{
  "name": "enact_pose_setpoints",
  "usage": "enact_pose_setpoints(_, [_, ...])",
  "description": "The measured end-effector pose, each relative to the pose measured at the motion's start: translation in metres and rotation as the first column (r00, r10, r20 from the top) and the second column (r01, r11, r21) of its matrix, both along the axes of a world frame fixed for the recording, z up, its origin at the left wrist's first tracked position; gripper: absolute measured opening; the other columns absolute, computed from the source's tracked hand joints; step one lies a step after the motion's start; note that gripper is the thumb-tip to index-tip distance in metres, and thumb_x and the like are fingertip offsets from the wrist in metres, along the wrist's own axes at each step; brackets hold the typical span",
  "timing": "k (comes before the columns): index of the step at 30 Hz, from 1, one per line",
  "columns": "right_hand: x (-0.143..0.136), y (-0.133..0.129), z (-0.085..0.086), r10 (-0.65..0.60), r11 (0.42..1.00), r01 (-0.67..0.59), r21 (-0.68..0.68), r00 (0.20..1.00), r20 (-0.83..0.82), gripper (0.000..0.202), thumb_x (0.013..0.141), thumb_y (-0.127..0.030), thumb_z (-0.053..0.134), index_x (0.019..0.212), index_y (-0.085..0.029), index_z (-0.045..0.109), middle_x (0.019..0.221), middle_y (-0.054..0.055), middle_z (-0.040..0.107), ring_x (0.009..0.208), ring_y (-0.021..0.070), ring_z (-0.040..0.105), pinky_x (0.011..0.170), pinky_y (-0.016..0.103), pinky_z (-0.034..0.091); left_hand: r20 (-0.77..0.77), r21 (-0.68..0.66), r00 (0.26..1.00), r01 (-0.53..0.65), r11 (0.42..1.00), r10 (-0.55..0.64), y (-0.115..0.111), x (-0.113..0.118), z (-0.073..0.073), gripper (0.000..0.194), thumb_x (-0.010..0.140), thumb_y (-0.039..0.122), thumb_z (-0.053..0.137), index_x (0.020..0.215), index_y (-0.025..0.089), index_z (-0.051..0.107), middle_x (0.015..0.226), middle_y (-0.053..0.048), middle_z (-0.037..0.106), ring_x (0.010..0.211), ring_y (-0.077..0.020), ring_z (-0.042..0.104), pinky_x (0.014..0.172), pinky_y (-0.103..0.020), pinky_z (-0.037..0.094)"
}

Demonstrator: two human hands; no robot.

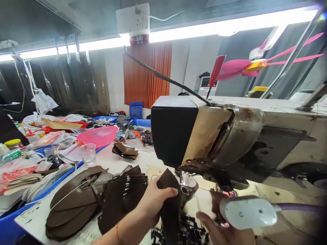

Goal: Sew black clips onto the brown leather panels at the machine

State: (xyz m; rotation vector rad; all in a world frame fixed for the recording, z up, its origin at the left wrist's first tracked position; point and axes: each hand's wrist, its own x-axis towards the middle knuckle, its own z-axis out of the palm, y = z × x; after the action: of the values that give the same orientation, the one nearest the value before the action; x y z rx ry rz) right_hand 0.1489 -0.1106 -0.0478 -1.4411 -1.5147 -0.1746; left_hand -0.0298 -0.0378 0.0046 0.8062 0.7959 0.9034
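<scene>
My left hand point(155, 200) is closed on a dark brown leather piece point(170, 211), its thumb pressed across the front, just left of the presser area of a sewing machine point(176, 132). Lower right, my right hand point(217, 228) is partly hidden behind a white oval part point(247, 212); its thumb shows, but what its fingers hold cannot be made out. Metal buckles point(191, 231) lie between the hands. Left of my left hand are a fanned stack of brown pieces point(120, 197) and a pile of rounded brown leather pieces point(74, 207).
A small brown stack point(125, 150), a clear plastic cup point(87, 153) and a pink basket point(98, 136) stand farther back. Blue trays with bags and scraps line the left. Above the machine are a red-handled screwdriver point(217, 71) and a pink fan point(235, 68).
</scene>
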Motion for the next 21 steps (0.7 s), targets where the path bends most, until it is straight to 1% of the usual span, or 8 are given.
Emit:
enact_pose_setpoints(3, [-0.011, -0.016, -0.003, -0.043, 0.996, 0.045, -0.076, 0.999, 0.032, 0.033, 0.088, -0.048, 0.051, 0.107, -0.023, 0.063, 0.097, 0.010, 0.069, 0.082, 0.0248, 0.067, 0.065, 0.035, 0.056, 0.035, -0.012, 0.998, -0.057, 0.998, 0.057, -0.024, -0.010, -0.007, 0.041, 0.056, 0.017, 0.075, 0.096, 0.011, 0.065, 0.080, -0.007, 0.069, 0.068, -0.0184, 0.062, 0.068, -0.030, 0.049])
enact_pose_setpoints(6, [-0.027, -0.019, -0.001, 0.021, 0.996, -0.015, -0.083, 0.997, 0.072, 0.027, 0.091, -0.045, 0.050, 0.106, -0.026, 0.061, 0.087, 0.004, 0.068, 0.070, 0.0178, 0.064, 0.061, 0.029, 0.052, 0.018, 0.032, 0.996, -0.092, 0.995, 0.091, -0.039, -0.014, -0.011, 0.036, 0.058, 0.019, 0.075, 0.091, 0.010, 0.066, 0.076, -0.006, 0.067, 0.069, -0.0187, 0.061, 0.068, -0.030, 0.049])
enact_pose_setpoints(10, [-0.036, -0.014, 0.002, 0.091, 0.996, -0.088, -0.031, 0.993, 0.081, 0.018, 0.090, -0.040, 0.054, 0.097, -0.026, 0.063, 0.081, 0.001, 0.065, 0.071, 0.0160, 0.063, 0.065, 0.027, 0.049, 0.027, 0.087, 0.994, -0.107, 0.990, 0.105, -0.047, -0.016, -0.014, 0.035, 0.058, 0.020, 0.076, 0.091, 0.010, 0.068, 0.072, -0.005, 0.066, 0.069, -0.0185, 0.061, 0.068, -0.028, 0.049])
enact_pose_setpoints(14, [-0.027, -0.011, -0.001, 0.047, 0.999, -0.047, 0.000, 0.995, 0.091, 0.018, 0.088, -0.041, 0.057, 0.090, -0.025, 0.065, 0.081, 0.000, 0.067, 0.070, 0.0147, 0.064, 0.064, 0.025, 0.049, 0.039, 0.064, 0.993, -0.117, 0.991, 0.115, -0.046, -0.019, -0.018, 0.037, 0.056, 0.020, 0.076, 0.091, 0.010, 0.068, 0.073, -0.006, 0.068, 0.069, -0.0189, 0.062, 0.067, -0.028, 0.049])
enact_pose_setpoints(15, [-0.024, -0.011, -0.002, 0.048, 0.999, -0.047, -0.019, 0.995, 0.087, 0.019, 0.087, -0.041, 0.058, 0.090, -0.024, 0.065, 0.081, 0.000, 0.068, 0.069, 0.0144, 0.064, 0.062, 0.024, 0.049, 0.034, 0.042, 0.992, -0.119, 0.992, 0.117, -0.044, -0.019, -0.020, 0.036, 0.055, 0.020, 0.075, 0.090, 0.010, 0.068, 0.073, -0.006, 0.068, 0.067, -0.0184, 0.062, 0.066, -0.028, 0.049])
enact_pose_setpoints(17, [-0.022, -0.012, -0.004, 0.082, 0.990, -0.073, -0.120, 0.994, 0.076, 0.019, 0.087, -0.042, 0.058, 0.090, -0.025, 0.066, 0.078, 0.000, 0.068, 0.065, 0.0142, 0.064, 0.059, 0.024, 0.050, 0.018, -0.002, 0.993, -0.118, 0.993, 0.118, -0.040, -0.019, -0.024, 0.035, 0.054, 0.017, 0.073, 0.087, 0.010, 0.067, 0.071, -0.006, 0.068, 0.064, -0.0175, 0.061, 0.063, -0.028, 0.048])
enact_pose_setpoints(19, [-0.023, -0.012, -0.004, 0.130, 0.960, -0.108, -0.259, 0.989, 0.071, 0.022, 0.087, -0.046, 0.057, 0.090, -0.026, 0.066, 0.077, -0.001, 0.069, 0.064, 0.0148, 0.064, 0.056, 0.024, 0.050, 0.000, -0.019, 0.994, -0.112, 0.993, 0.112, -0.037, -0.019, -0.030, 0.035, 0.053, 0.015, 0.071, 0.087, 0.009, 0.066, 0.071, -0.006, 0.068, 0.062, -0.0172, 0.060, 0.061, -0.028, 0.047])
enact_pose_setpoints(21, [-0.026, -0.012, -0.005, 0.145, 0.925, -0.116, -0.360, 0.988, 0.053, 0.024, 0.088, -0.048, 0.053, 0.090, -0.027, 0.067, 0.081, -0.001, 0.070, 0.068, 0.0157, 0.065, 0.058, 0.025, 0.051, -0.011, -0.013, 0.994, -0.106, 0.994, 0.106, -0.036, -0.018, -0.035, 0.035, 0.053, 0.015, 0.069, 0.087, 0.009, 0.066, 0.072, -0.007, 0.069, 0.061, -0.0171, 0.060, 0.060, -0.027, 0.047])
